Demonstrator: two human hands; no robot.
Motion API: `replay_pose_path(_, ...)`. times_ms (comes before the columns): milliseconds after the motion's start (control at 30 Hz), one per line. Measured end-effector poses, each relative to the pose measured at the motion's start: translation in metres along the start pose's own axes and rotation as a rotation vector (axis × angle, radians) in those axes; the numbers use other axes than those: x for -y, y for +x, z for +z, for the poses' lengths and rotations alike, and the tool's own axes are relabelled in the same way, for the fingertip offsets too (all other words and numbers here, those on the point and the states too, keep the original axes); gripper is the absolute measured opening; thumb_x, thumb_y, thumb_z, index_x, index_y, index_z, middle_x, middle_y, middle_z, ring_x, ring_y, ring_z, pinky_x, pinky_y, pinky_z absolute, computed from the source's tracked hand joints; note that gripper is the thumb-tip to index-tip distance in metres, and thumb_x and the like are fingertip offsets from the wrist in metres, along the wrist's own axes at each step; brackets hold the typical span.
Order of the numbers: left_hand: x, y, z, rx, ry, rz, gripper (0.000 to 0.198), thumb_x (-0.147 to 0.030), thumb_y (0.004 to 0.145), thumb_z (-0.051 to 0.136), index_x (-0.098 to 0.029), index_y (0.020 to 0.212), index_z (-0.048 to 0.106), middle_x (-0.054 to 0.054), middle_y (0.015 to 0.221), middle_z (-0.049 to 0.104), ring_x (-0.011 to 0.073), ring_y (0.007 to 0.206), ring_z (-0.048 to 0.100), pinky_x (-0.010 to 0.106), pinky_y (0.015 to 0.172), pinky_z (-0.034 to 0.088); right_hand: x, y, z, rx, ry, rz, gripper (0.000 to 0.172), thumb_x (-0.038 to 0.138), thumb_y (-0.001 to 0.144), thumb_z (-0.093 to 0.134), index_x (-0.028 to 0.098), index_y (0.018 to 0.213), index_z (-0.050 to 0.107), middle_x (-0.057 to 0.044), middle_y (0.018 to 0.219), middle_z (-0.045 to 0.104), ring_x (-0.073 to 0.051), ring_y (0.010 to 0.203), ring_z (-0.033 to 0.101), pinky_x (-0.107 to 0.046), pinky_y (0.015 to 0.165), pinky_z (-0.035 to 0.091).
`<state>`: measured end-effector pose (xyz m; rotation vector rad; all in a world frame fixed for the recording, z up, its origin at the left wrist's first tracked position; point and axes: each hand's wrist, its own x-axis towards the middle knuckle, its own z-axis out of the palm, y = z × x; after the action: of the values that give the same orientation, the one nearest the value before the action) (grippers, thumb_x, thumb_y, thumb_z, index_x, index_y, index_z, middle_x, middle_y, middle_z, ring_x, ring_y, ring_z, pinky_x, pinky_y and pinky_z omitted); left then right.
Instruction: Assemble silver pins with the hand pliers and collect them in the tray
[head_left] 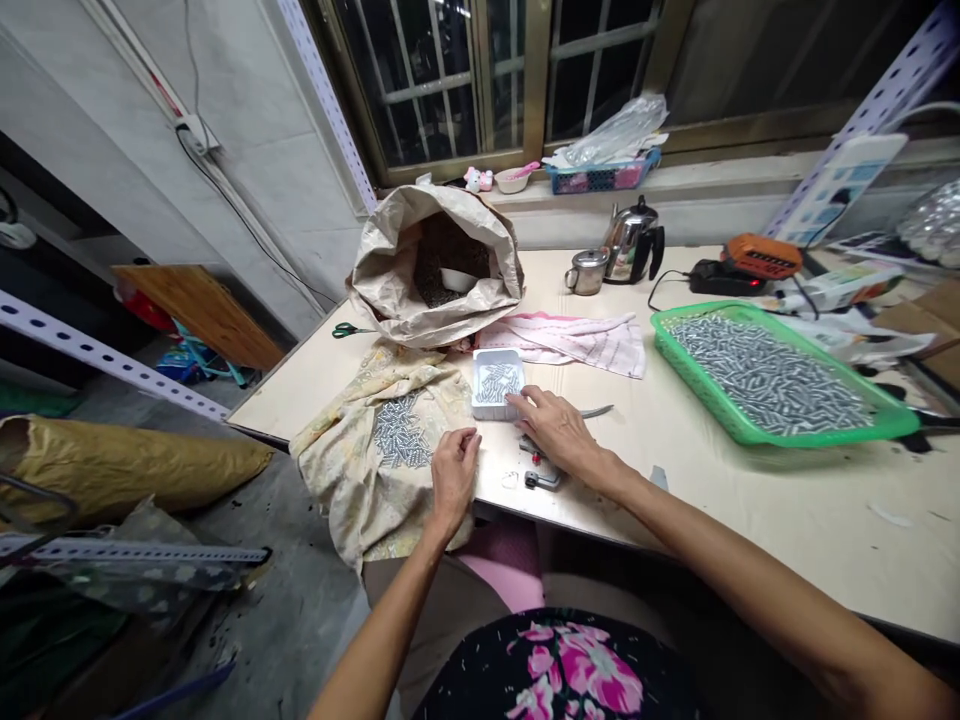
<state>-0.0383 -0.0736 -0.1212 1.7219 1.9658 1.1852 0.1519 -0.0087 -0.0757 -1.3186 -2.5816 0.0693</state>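
Observation:
A small white plastic box (487,411) stands near the table's front edge, with small grey metal pieces (501,380) inside. My right hand (559,428) reaches over its right side, fingers extended and slightly apart, fingertips at the pieces. Just in front of the box, my left hand (454,475) has thumb and fingers pressed together; anything between them is too small to make out. Left of it, a pile of similar metal pieces (403,432) lies on a patterned beige cloth (337,440). A small grey tool (543,480) rests below my right hand.
A large open sack (382,270) with a white bowl (457,281) inside stands behind the cloth. A pink-striped towel (585,342) lies behind the box. To the right is a green basket (750,432) full of metal pieces. Behind stand a kettle (630,240) and metal cup (586,271).

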Motion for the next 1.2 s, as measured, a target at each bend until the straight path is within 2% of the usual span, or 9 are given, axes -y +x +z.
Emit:
replay_pose_path(200, 0.005, -0.003, 0.003, -0.066, -0.035, -0.022, 0.016, -0.022, 0.091, 0.056, -0.016, 0.098, 0.07, 0.007, 0.091, 0.071, 0.0179, 0.083, 0.066, 0.031, 0.079, 0.051, -0.006, 0.026, 0.014, 0.073, -0.035, -0.028, 0.016, 0.022, 0.096, 0.054, 0.021, 0.11, 0.061, -0.008, 0.113, 0.062, -0.021, 0.094, 0.06, -0.029, 0.072, 0.041)
replay_pose_path(400, 0.004, -0.002, 0.005, -0.068, 0.007, -0.025, 0.019, -0.022, 0.092, 0.053, -0.016, 0.095, 0.071, 0.008, 0.092, 0.072, 0.0194, 0.085, 0.066, 0.032, 0.08, 0.05, -0.006, 0.026, 0.019, 0.088, -0.032, -0.041, 0.018, 0.016, 0.099, 0.043, 0.02, 0.105, 0.059, -0.006, 0.105, 0.064, -0.019, 0.094, 0.058, -0.028, 0.073, 0.038)
replay_pose_path(533, 0.005, -0.001, 0.004, -0.069, 0.006, 0.006, 0.021, -0.024, 0.091, 0.05, -0.016, 0.092, 0.07, 0.009, 0.091, 0.073, 0.021, 0.085, 0.067, 0.033, 0.08, 0.05, -0.007, 0.014, 0.008, 0.04, -0.007, -0.032, 0.017, 0.016, 0.098, 0.043, 0.02, 0.103, 0.059, -0.007, 0.106, 0.063, -0.02, 0.095, 0.057, -0.028, 0.074, 0.038)
replay_pose_path(667, 0.011, 0.003, 0.005, -0.081, 0.005, 0.019, 0.024, -0.032, 0.087, 0.049, -0.019, 0.086, 0.07, 0.009, 0.091, 0.074, 0.0241, 0.086, 0.068, 0.036, 0.081, 0.051, -0.021, -0.003, -0.022, -0.054, 0.034, 0.025, 0.013, 0.019, 0.098, 0.047, 0.022, 0.103, 0.058, -0.006, 0.108, 0.063, -0.019, 0.097, 0.056, -0.027, 0.076, 0.039)
replay_pose_path(800, 0.018, 0.01, 0.007, -0.053, 0.026, 0.012, 0.032, -0.043, 0.084, 0.048, -0.021, 0.087, 0.07, 0.009, 0.093, 0.074, 0.0257, 0.086, 0.068, 0.036, 0.081, 0.051, -0.056, -0.027, -0.066, -0.197, 0.107, 0.149, 0.008, 0.019, 0.096, 0.052, 0.022, 0.098, 0.059, -0.007, 0.107, 0.062, -0.02, 0.1, 0.055, -0.029, 0.08, 0.04)
replay_pose_path(967, 0.019, 0.011, 0.007, -0.034, 0.052, -0.018, 0.041, -0.049, 0.081, 0.046, -0.018, 0.088, 0.071, 0.011, 0.096, 0.074, 0.0274, 0.089, 0.067, 0.037, 0.083, 0.049, -0.121, -0.067, -0.113, -0.397, 0.325, 0.275, 0.005, 0.02, 0.091, 0.054, 0.022, 0.09, 0.058, -0.006, 0.101, 0.061, -0.021, 0.094, 0.053, -0.033, 0.084, 0.04)
replay_pose_path(1033, 0.019, 0.011, 0.006, -0.028, 0.058, -0.024, 0.042, -0.05, 0.08, 0.045, -0.018, 0.088, 0.071, 0.011, 0.097, 0.074, 0.0278, 0.091, 0.067, 0.037, 0.084, 0.049, -0.149, -0.08, -0.122, -0.472, 0.459, 0.339, 0.002, 0.023, 0.087, 0.059, 0.022, 0.086, 0.058, -0.004, 0.094, 0.061, -0.02, 0.088, 0.053, -0.032, 0.079, 0.041)
replay_pose_path(1200, 0.02, 0.012, 0.006, -0.022, 0.079, -0.036, 0.043, -0.051, 0.081, 0.045, -0.019, 0.09, 0.071, 0.01, 0.097, 0.074, 0.0263, 0.087, 0.067, 0.035, 0.081, 0.048, -0.205, -0.098, -0.118, -0.631, 0.953, 0.576, 0.019, 0.036, 0.082, 0.069, 0.021, 0.084, 0.058, 0.003, 0.068, 0.056, -0.012, 0.057, 0.047, -0.025, 0.053, 0.039)
